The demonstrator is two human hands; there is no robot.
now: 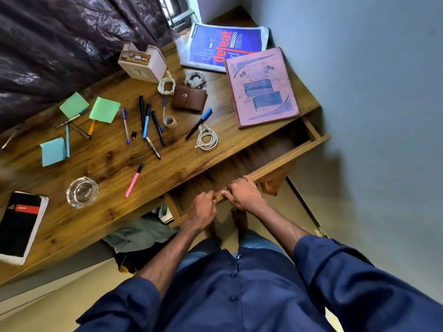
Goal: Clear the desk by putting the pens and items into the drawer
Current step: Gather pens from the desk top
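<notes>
Your drawer is pulled out from under the desk, and both of your hands are on its front edge. Your left hand has its fingers curled shut over the top of that edge near the drawer's left corner. Your right hand sits just beside it, fingers wrapped over the same edge and thumb tucked in front, so both are clamped on the wood and the two hands nearly touch. What you can see of the drawer's inside is bare wood.

All the stuff sits up on the desk, well away from your fingers. Closest is the pink pen near the desk's front edge, next to a glass ashtray. Further back there's a bunch of pens, a blue marker touching a coiled white cable, a roll of tape, a brown wallet, sticky notes and two more coiled cables. A pink book lies at the right end of the desk, above the open drawer.
</notes>
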